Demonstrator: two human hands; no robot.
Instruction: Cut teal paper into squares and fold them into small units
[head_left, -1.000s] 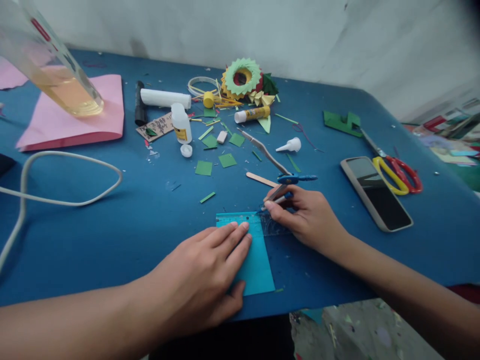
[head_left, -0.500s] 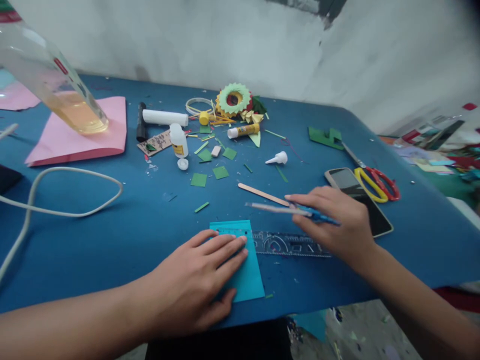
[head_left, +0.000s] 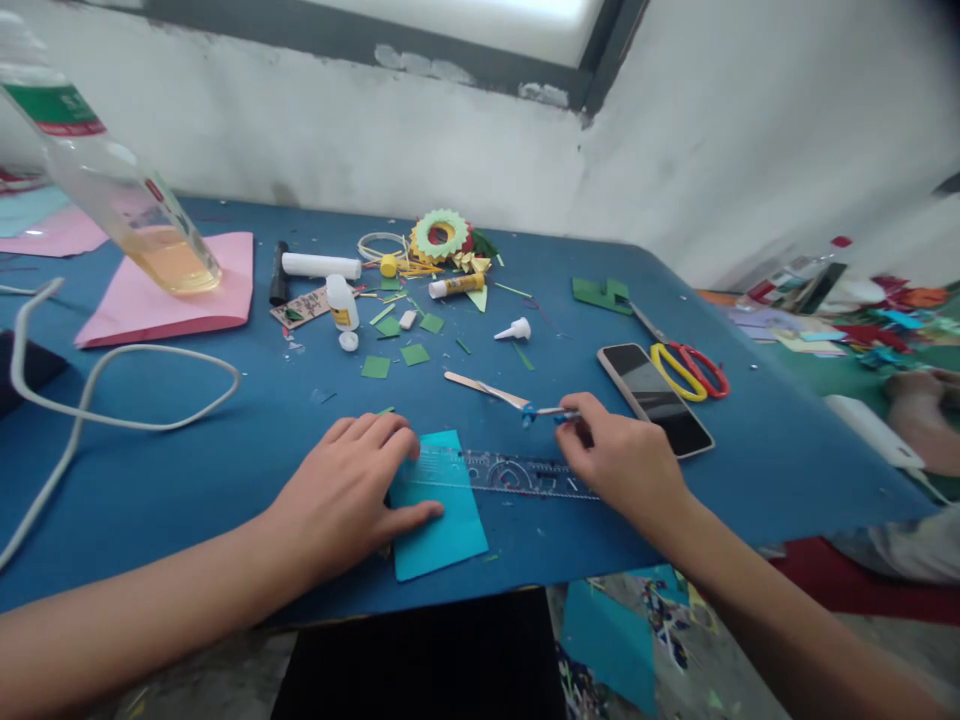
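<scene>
A teal paper sheet [head_left: 442,520] lies near the table's front edge. My left hand [head_left: 349,490] rests on its left side, fingers bent and thumb stretched across the sheet, pressing it down. A clear plastic ruler [head_left: 525,473] lies across the sheet's top and runs right. My right hand [head_left: 619,458] is just past the ruler's right end, fingers pinched on a blue compass [head_left: 546,410] whose tip points left, close to a wooden stick [head_left: 480,386].
On the blue table [head_left: 247,440] are a phone [head_left: 654,396], scissors [head_left: 686,368], a white cable loop [head_left: 142,405], pink paper [head_left: 169,300] under a tilted bottle [head_left: 131,205], glue bottle [head_left: 341,302], glue stick [head_left: 456,285], paper flower [head_left: 441,235] and green scraps [head_left: 375,367]. Another person's hand [head_left: 919,388] shows far right.
My right hand lifted the compass off the sheet's top corner, swung right, and now holds it low near the stick. My left hand slid to the sheet's left side. The view tilted up.
</scene>
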